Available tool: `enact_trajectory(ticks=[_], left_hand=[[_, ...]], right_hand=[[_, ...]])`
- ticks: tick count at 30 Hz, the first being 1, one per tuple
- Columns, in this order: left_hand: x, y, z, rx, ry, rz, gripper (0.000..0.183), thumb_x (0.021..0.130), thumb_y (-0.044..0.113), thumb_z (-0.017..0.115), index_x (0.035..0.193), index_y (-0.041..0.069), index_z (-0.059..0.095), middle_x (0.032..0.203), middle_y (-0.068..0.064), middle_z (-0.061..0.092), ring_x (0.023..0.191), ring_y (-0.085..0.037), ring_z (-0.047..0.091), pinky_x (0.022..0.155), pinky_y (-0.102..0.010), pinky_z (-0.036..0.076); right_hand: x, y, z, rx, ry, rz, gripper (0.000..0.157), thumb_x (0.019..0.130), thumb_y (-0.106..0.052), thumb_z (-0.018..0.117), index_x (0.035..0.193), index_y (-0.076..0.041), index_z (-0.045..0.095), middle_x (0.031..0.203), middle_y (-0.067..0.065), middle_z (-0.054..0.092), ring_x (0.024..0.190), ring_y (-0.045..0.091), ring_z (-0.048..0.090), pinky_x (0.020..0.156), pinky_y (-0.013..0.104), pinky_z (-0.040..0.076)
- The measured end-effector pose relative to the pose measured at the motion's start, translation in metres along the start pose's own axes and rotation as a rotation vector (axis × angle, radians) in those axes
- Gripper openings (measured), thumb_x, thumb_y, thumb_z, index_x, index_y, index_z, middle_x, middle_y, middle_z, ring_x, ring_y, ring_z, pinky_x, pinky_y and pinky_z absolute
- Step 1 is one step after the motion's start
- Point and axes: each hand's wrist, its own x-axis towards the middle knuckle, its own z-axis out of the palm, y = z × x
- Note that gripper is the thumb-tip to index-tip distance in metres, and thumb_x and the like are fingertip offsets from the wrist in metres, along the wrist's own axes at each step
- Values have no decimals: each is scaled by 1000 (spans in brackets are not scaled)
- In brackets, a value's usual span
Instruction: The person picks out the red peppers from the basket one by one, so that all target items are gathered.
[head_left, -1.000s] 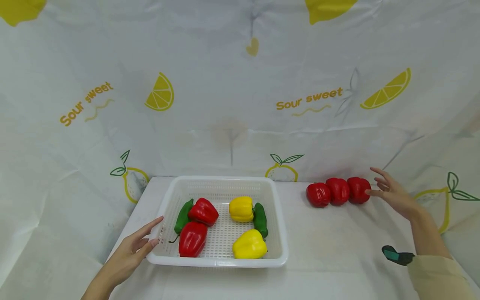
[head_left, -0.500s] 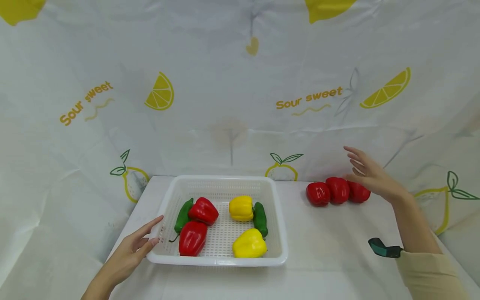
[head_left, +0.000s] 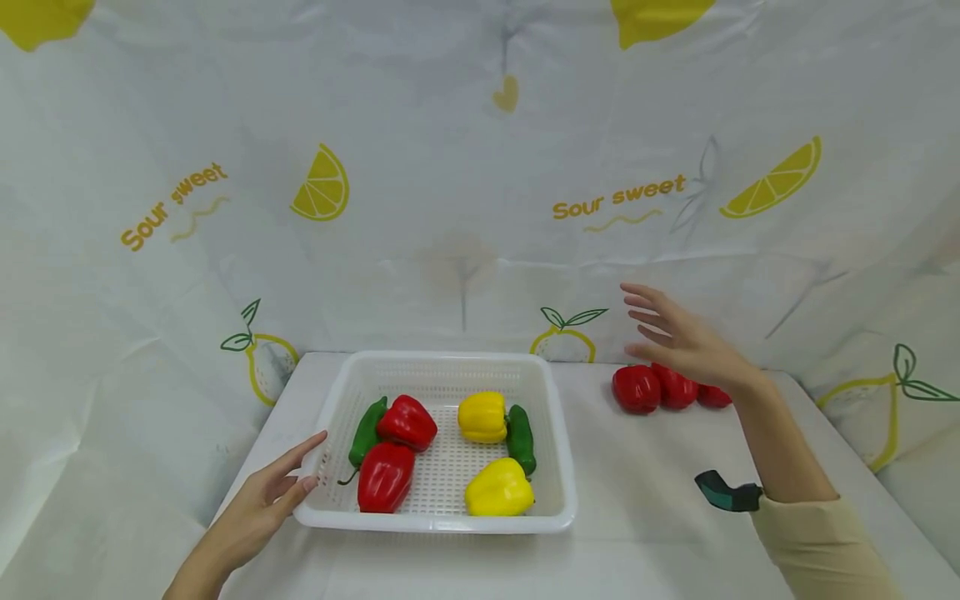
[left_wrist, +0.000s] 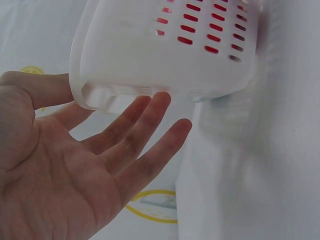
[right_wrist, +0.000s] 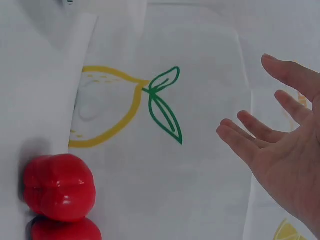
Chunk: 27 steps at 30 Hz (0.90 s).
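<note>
My left hand [head_left: 255, 508] is at the left side of a white plastic basket [head_left: 442, 524], its fingers extended and touching the rim. In the left wrist view, the other fingertips lie beside the basket wall [left_wrist: 125, 55]. Inside the basket are two red bell peppers [head_left: 386, 477], two yellow bell peppers [head_left: 499, 488] and two green chili peppers [head_left: 521, 439]. My right hand [head_left: 693, 346] hovers with spread fingers and nothing in it. Below it stands a row of three red bell peppers [head_left: 636, 389], partly covered by the hand; two show in the right wrist view [right_wrist: 60, 187].
A white cloth with lemon prints [head_left: 457, 208] hangs behind the white table [head_left: 622, 500]. The basket occupies the table's left and middle part. A dark strap end [head_left: 726, 492] sticks out from the right sleeve [head_left: 810, 533].
My right hand has moved left and slightly up, from beside the rightmost red bell pepper to above the row. The peppers, the basket and my left hand stay put.
</note>
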Motion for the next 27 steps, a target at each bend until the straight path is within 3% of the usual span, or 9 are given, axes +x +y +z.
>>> enact_trajectory(ticks=[3, 5, 11, 20, 27], left_hand=[[0, 0, 1, -5, 5, 0, 65, 108, 23, 66, 167, 11, 41, 166, -33, 45, 124, -45, 73, 86, -38, 68], [0, 1, 1, -8, 3, -2, 66, 108, 23, 66, 167, 10, 41, 166, -33, 44, 124, -45, 73, 86, -39, 68], [0, 1, 1, -6, -1, -9, 66, 108, 24, 66, 167, 11, 41, 165, -33, 46, 121, -41, 75, 85, -35, 68], [1, 1, 2, 5, 6, -9, 66, 108, 24, 66, 167, 10, 41, 165, -33, 45, 123, -44, 74, 86, -40, 68], [0, -1, 1, -1, 5, -1, 65, 108, 23, 65, 167, 11, 41, 165, -33, 46, 122, -42, 74, 86, -39, 68]], right_hand=[[6, -11, 10, -6, -30, -34, 90, 99, -10, 76, 172, -24, 25, 175, 19, 33, 157, 52, 40, 117, 52, 48], [11, -16, 17, 3, -45, -59, 89, 100, -10, 76, 172, -24, 25, 175, 17, 34, 157, 50, 41, 117, 61, 43], [25, -31, 37, 35, -97, -124, 86, 100, -11, 76, 170, -22, 29, 176, 12, 35, 157, 47, 43, 120, 63, 41], [45, -58, 64, 56, -192, -187, 83, 99, -14, 78, 168, -20, 34, 176, 8, 36, 158, 40, 44, 124, 66, 41], [63, -87, 90, 76, -300, -227, 79, 101, -16, 76, 168, -16, 35, 174, 11, 39, 158, 40, 45, 125, 67, 40]])
